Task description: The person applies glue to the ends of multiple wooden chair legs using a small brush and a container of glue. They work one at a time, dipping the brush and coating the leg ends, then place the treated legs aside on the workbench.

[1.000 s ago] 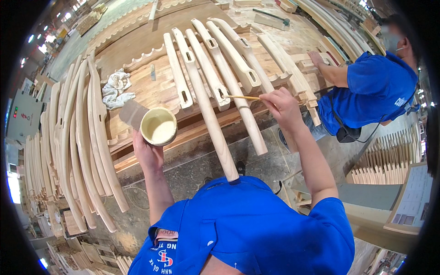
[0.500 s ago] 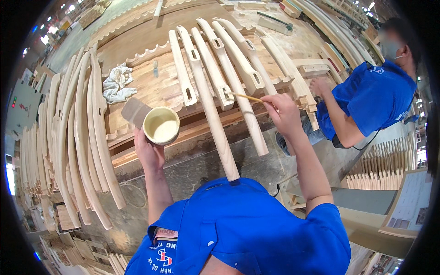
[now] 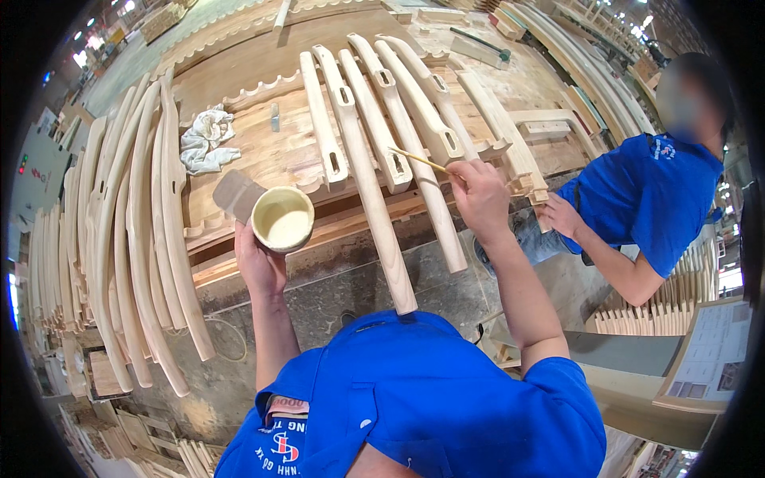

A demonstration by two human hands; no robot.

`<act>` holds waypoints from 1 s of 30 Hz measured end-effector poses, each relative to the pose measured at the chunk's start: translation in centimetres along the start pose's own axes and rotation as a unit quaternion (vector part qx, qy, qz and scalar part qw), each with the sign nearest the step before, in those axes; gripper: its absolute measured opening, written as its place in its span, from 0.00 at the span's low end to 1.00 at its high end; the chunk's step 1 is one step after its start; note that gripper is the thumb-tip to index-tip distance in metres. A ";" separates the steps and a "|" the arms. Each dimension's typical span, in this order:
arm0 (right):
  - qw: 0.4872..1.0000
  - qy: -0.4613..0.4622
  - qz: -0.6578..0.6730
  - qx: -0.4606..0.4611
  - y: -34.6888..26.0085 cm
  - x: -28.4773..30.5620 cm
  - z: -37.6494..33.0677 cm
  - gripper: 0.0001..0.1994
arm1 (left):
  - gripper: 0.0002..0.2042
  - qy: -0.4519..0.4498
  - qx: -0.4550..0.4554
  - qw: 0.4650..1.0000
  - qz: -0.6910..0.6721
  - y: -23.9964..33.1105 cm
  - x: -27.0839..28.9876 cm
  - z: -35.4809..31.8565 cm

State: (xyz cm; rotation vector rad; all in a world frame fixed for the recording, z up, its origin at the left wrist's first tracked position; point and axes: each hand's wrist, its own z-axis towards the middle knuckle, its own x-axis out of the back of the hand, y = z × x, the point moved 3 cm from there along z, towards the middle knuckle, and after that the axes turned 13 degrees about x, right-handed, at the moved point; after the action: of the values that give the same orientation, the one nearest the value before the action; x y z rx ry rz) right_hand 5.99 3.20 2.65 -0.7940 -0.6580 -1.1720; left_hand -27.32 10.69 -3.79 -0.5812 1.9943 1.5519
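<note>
My left hand (image 3: 261, 267) is closed around a round cup (image 3: 283, 219) of pale yellow, glue-like paste. A flat brown piece (image 3: 234, 194) sticks out beside the cup, above the same hand; what it is I cannot tell. In my right hand (image 3: 480, 197) a thin wooden stick (image 3: 424, 162) is pinched, pointing left. Its tip is at the slotted end of a pale wooden bar (image 3: 373, 119), near the slot's upper edge; whether it touches is too small to tell. Several similar slotted bars lie side by side on the worktable (image 3: 275, 155).
Many curved wooden legs (image 3: 143, 215) lean together at the left. A crumpled white cloth (image 3: 209, 142) and a small metal plate (image 3: 275, 117) lie on the table. At the right a co-worker in a blue shirt (image 3: 653, 207) stands with a hand at a wooden piece (image 3: 510, 143).
The stick's tip has moved slightly up, from the slot toward its upper edge, and my right hand has shifted a little left. The co-worker's hand has come down to the wood's near end.
</note>
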 end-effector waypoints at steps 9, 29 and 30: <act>1.000 0.005 0.023 -0.020 -0.1 0.4 -0.2 0.05 | 0.17 0.009 0.014 1.000 -0.013 0.0 -0.3 -0.2; 1.000 -0.004 0.025 0.003 0.2 -0.2 1.2 0.05 | 0.18 0.000 0.013 1.000 -0.014 0.1 -0.9 -0.1; 1.000 -0.004 0.023 0.001 0.3 -0.1 1.0 0.05 | 0.19 -0.002 0.015 1.000 -0.013 0.1 -0.9 -0.1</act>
State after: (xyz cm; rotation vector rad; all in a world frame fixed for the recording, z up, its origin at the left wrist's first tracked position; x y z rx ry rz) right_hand 6.23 4.16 3.11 -0.8079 -0.6448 -1.1262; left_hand -26.73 10.61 -3.12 -0.5895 1.9964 1.5039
